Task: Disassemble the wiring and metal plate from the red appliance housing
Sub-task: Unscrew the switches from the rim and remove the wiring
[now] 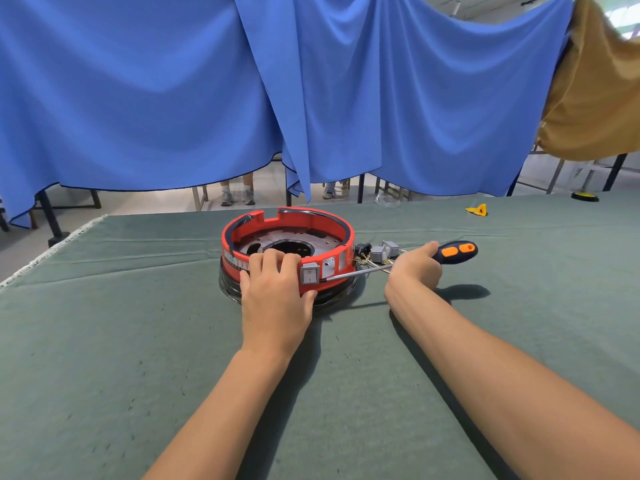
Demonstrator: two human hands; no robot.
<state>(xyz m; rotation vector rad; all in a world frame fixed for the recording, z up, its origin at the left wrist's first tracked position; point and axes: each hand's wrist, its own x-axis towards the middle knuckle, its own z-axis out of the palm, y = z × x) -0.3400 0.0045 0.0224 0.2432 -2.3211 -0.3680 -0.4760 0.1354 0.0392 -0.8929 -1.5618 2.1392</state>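
The red appliance housing (287, 251), a shallow open ring with a grey rocker switch (310, 274) in its wall and a perforated metal plate (294, 241) inside, sits on the green-covered desk (104, 341). The left hand (273, 289) curls over its near rim. Right of the housing, the right hand (415, 265) grips a screwdriver (453, 251), tip beside the switch; grey wired connectors (381, 252) lie there.

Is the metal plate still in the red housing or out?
In. The plate lies flat inside the housing, below its rim, while the left hand holds the front wall.
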